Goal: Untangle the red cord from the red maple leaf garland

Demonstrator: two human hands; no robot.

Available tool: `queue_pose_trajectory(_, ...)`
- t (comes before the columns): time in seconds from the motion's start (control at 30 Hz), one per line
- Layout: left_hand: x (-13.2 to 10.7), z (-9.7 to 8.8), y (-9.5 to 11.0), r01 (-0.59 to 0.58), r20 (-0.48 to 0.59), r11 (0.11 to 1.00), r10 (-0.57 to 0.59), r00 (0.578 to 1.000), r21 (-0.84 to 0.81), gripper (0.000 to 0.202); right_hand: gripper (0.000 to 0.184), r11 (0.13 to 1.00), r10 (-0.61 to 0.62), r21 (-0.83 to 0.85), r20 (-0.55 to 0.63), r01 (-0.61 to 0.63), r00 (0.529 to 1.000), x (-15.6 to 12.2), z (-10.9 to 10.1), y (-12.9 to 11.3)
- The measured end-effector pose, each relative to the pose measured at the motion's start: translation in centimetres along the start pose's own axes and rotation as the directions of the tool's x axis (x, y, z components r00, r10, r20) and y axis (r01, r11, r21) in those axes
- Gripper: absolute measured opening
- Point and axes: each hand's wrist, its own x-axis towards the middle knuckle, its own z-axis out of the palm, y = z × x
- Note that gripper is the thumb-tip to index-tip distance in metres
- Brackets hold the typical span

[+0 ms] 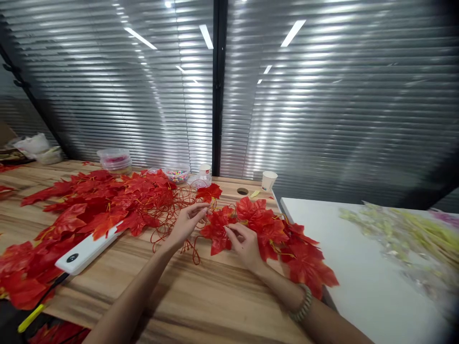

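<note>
My right hand (247, 246) pinches a red artificial maple leaf (218, 234) between thumb and fingertips, just above the wooden table. To its left, my left hand (188, 223) has its thumb and fingers drawn together beside that leaf. Whatever is between those left fingertips is too small to make out. Under and behind the left hand lies a tangle of thin red cord (167, 215). More red leaves (253, 212) are bunched beyond and to the right of my right hand, some with yellowish stems.
A large heap of red leaves (118, 196) covers the table's left side, with a white device (89, 248) on a black cable. Behind stand plastic tubs (114, 160), a bowl of coloured beads (177, 174) and a paper cup (268, 180). A white table (315, 224) adjoins at right.
</note>
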Motion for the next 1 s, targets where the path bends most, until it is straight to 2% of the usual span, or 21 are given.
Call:
queue_pose_trajectory(0.2, 0.3, -0.5, -0.4, -0.078, -0.132, 0.996, 0.072, 0.989, -0.039, 0.037, 0.017, 0.999, -0.031, -0.03, -0.008, 0.031, 0.999, 0.1, 0.0, -0.1)
queue_pose_trajectory(0.3, 0.3, -0.5, -0.4, -0.093, -0.162, 0.995, 0.086, 0.983, -0.035, 0.037, 0.016, 0.999, -0.033, -0.034, -0.003, 0.033, 0.999, 0.1, 0.0, -0.1)
queue_pose_trajectory(0.43, 0.2, -0.1, -0.5, -0.077, -0.119, 0.997, 0.077, 0.99, 0.002, 0.036, 0.015, 1.0, -0.023, -0.02, 0.008, 0.023, 1.0, 0.0, 0.1, 0.1)
queue_pose_trajectory(0.7, -0.3, 0.7, -0.4, -0.014, 0.049, 0.994, 0.009, 0.999, 0.104, 0.035, 0.014, 1.0, -0.018, -0.012, 0.016, 0.019, 1.0, 0.0, 0.1, 0.1)
queue_pose_trajectory(1.0, -0.4, 0.8, -0.1, 0.008, 0.054, 0.99, -0.016, 0.998, 0.143, 0.034, 0.016, 1.0, -0.019, -0.018, 0.037, 0.019, 0.999, 0.0, 0.0, -0.2)
